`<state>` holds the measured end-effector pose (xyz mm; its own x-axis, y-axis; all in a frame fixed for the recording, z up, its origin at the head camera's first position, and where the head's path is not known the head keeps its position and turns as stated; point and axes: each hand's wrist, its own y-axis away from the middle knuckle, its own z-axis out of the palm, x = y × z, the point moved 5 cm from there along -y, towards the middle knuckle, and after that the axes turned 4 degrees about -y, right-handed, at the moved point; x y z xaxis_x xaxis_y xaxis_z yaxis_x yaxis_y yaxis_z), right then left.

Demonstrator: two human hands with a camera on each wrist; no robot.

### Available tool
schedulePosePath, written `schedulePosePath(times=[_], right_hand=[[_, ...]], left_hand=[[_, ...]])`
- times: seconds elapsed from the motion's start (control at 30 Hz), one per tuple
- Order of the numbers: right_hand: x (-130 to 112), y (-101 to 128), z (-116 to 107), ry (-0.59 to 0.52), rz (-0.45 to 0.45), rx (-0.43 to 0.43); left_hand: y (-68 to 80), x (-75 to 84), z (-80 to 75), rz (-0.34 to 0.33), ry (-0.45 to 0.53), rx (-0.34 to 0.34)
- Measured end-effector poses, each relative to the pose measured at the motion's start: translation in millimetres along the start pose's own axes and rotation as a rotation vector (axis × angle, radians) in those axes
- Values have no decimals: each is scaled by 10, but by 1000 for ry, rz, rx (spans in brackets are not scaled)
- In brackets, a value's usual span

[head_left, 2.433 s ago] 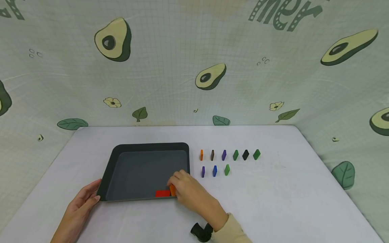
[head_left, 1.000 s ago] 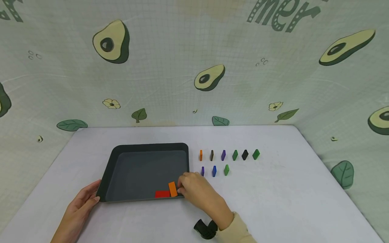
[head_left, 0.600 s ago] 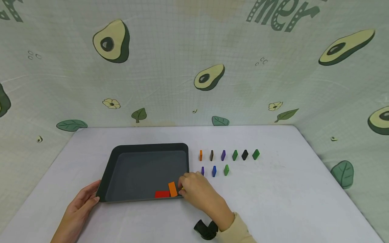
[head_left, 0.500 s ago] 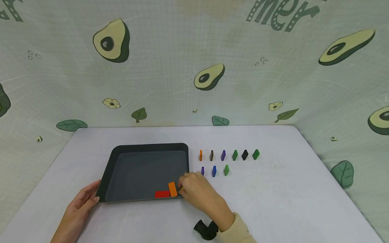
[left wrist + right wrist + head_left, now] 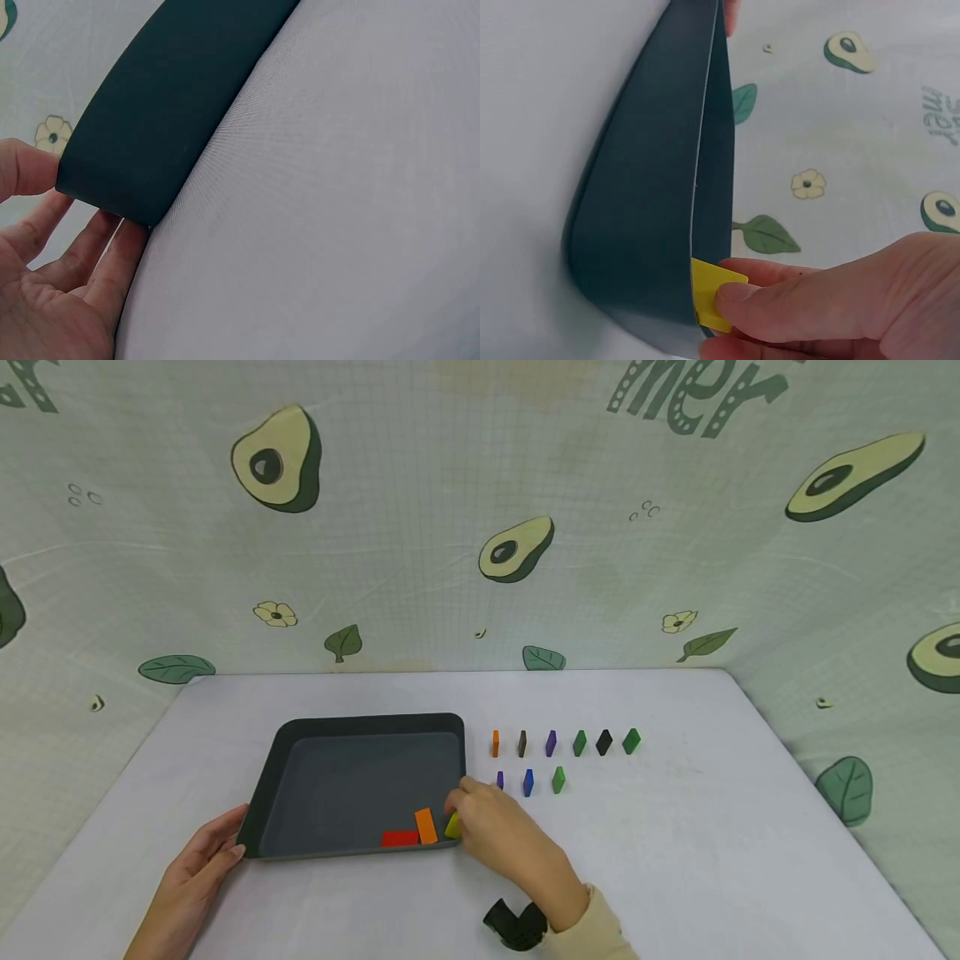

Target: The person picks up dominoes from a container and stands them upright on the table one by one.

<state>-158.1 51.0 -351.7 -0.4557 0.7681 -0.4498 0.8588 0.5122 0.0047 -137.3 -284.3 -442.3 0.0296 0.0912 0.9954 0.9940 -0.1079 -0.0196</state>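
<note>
A dark baking tray (image 5: pixel 367 722) sits on the white table. My left hand (image 5: pixel 197 868) grips its near left corner; in the left wrist view the thumb is at the rim and the other fingers touch the wall lower down. At the near right corner of the tray my right hand (image 5: pixel 504 833) pinches a yellow block (image 5: pixel 717 294) between thumb and fingers, just inside the wall. Left of it an orange block (image 5: pixel 426 826) leans slightly, and a red block (image 5: pixel 400 838) lies along the near wall. The yellow block is partly hidden by my fingers.
Right of the tray, small thin blocks stand in two rows: the back row runs from an orange one (image 5: pixel 496 743) to a green one (image 5: pixel 632 742), and the front row includes a blue one (image 5: pixel 528 783). A black device (image 5: pixel 516 927) is at my right wrist.
My right hand has let go of the orange block and shifted right to the tray's corner. The yellow block shows more clearly now in its fingers. My left hand has stayed put.
</note>
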Motion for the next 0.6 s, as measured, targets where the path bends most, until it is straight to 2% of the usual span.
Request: schedulePosePath(times=[0.37, 0.6], right_hand=[[61, 32, -89, -72, 69, -23], [70, 41, -155, -105, 60, -18]], left_hand=[[-19, -4, -20, -21, -17, 3], [-34, -2, -32, -16, -16, 9]])
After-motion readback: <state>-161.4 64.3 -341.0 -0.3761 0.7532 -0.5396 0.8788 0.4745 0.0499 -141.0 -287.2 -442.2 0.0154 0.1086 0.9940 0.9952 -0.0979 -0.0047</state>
